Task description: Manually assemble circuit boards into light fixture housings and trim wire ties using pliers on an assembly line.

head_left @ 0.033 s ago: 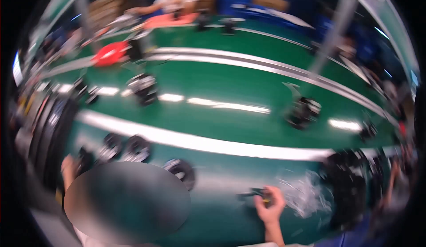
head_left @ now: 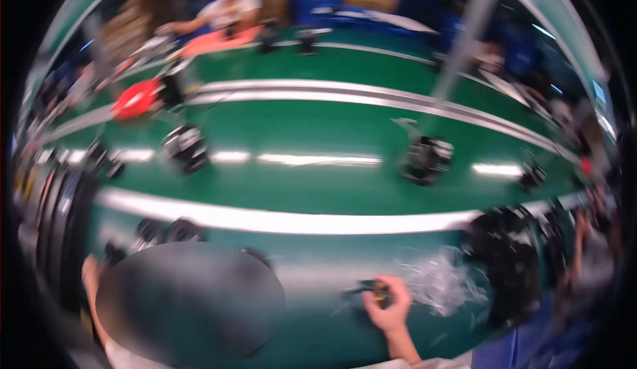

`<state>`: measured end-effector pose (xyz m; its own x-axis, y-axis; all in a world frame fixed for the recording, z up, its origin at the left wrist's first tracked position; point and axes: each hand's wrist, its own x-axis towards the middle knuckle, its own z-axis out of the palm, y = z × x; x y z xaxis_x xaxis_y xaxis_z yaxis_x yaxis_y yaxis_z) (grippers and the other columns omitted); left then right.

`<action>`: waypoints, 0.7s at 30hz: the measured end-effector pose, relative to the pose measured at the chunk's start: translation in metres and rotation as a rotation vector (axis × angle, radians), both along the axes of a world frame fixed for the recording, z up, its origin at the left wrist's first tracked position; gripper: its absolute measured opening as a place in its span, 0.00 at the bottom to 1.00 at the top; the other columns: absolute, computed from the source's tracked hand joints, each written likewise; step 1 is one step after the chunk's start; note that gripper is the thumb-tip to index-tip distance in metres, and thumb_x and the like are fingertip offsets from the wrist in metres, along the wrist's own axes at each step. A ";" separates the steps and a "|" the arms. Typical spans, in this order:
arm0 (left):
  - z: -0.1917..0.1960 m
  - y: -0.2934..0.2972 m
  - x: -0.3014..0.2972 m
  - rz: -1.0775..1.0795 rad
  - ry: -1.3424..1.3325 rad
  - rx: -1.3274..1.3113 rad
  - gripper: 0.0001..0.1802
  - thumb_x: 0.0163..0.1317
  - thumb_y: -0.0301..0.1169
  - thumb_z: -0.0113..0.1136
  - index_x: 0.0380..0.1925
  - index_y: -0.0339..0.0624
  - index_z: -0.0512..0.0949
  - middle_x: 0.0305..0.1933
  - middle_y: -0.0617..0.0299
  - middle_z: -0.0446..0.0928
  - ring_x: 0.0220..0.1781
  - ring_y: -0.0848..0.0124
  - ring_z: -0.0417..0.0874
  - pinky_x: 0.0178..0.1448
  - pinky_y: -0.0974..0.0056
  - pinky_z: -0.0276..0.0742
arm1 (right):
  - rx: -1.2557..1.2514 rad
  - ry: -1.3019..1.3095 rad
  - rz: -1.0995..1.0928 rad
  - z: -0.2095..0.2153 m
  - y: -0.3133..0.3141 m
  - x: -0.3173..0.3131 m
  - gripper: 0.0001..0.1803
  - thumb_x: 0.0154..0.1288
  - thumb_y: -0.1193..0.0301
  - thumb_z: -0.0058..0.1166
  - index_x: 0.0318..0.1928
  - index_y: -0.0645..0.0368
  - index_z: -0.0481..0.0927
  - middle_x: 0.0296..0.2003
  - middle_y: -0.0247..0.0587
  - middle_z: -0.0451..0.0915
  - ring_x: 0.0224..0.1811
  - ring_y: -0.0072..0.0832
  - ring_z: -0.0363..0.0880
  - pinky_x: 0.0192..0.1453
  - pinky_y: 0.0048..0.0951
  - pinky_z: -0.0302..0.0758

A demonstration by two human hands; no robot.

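Note:
My right hand (head_left: 390, 303) is closed, thumb and fingers curled round a small dark tool with a yellow part (head_left: 379, 294), held over the green bench (head_left: 318, 316). Motion blur hides the tool's exact kind. At the far left, my left hand (head_left: 90, 273) is beside a dark part (head_left: 114, 253); its fingers are smeared. A grey blurred oval covers much of the bench by my left forearm. Behind the oval's upper edge show dark round parts (head_left: 184, 229) with shiny metal. Right of my right hand lies a tangle of clear plastic scraps (head_left: 441, 283).
Black parts (head_left: 501, 259) are heaped at the bench's right end, with large black rings (head_left: 63, 230) standing at the left. Beyond a white rail (head_left: 285, 222), a green conveyor belt (head_left: 318, 127) carries dark motor-like units (head_left: 428, 160). Another person (head_left: 229, 11) sits across it.
The whole scene has shifted left in the picture and levelled as my head turned. My right hand keeps the dark tool; my left hand stays beside the dark part.

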<state>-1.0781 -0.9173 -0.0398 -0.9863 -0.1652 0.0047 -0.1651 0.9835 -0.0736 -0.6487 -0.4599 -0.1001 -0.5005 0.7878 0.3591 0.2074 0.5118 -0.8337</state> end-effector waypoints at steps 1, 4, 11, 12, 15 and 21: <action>-0.057 -0.106 -0.077 -0.040 0.032 -0.089 0.27 0.33 0.41 0.70 0.34 0.36 0.76 0.37 0.45 0.77 0.43 0.56 0.78 0.42 0.57 0.74 | 0.009 0.071 0.047 -0.001 0.003 0.004 0.18 0.37 0.78 0.61 0.35 0.61 0.76 0.28 0.37 0.75 0.30 0.26 0.73 0.37 0.24 0.70; -0.042 -0.077 -0.120 -0.096 0.033 -0.259 0.22 0.36 0.35 0.69 0.32 0.34 0.75 0.38 0.45 0.76 0.44 0.54 0.76 0.46 0.54 0.72 | 0.015 0.100 0.037 0.015 0.003 0.005 0.20 0.36 0.78 0.61 0.36 0.61 0.77 0.30 0.39 0.76 0.33 0.28 0.75 0.38 0.26 0.72; 0.021 0.284 0.005 -0.442 -0.648 1.347 0.33 0.55 0.59 0.45 0.31 0.34 0.75 0.20 0.58 0.76 0.16 0.74 0.74 0.17 0.74 0.67 | -0.142 0.203 0.060 0.016 -0.007 0.013 0.18 0.44 0.81 0.58 0.40 0.65 0.76 0.31 0.39 0.75 0.34 0.23 0.73 0.41 0.22 0.69; 0.017 0.316 0.011 -0.169 -0.945 1.683 0.40 0.50 0.66 0.45 0.36 0.33 0.73 0.22 0.58 0.76 0.16 0.73 0.74 0.17 0.74 0.68 | -0.288 0.336 0.085 0.013 -0.009 0.011 0.17 0.46 0.82 0.56 0.41 0.65 0.75 0.33 0.39 0.75 0.36 0.23 0.74 0.41 0.22 0.69; -0.030 0.385 -0.008 0.024 -0.954 1.887 0.54 0.41 0.73 0.44 0.49 0.29 0.62 0.37 0.53 0.76 0.27 0.70 0.78 0.28 0.70 0.76 | -0.543 0.522 0.111 0.013 -0.007 0.023 0.16 0.51 0.85 0.52 0.44 0.69 0.73 0.35 0.38 0.73 0.37 0.20 0.72 0.43 0.21 0.69; -0.092 0.398 -0.068 0.233 -0.350 2.254 0.25 0.57 0.40 0.43 0.46 0.33 0.54 0.43 0.47 0.74 0.40 0.61 0.79 0.38 0.60 0.79 | -0.528 0.531 0.134 0.022 -0.007 0.022 0.17 0.52 0.83 0.51 0.46 0.67 0.72 0.33 0.37 0.75 0.36 0.20 0.71 0.42 0.21 0.67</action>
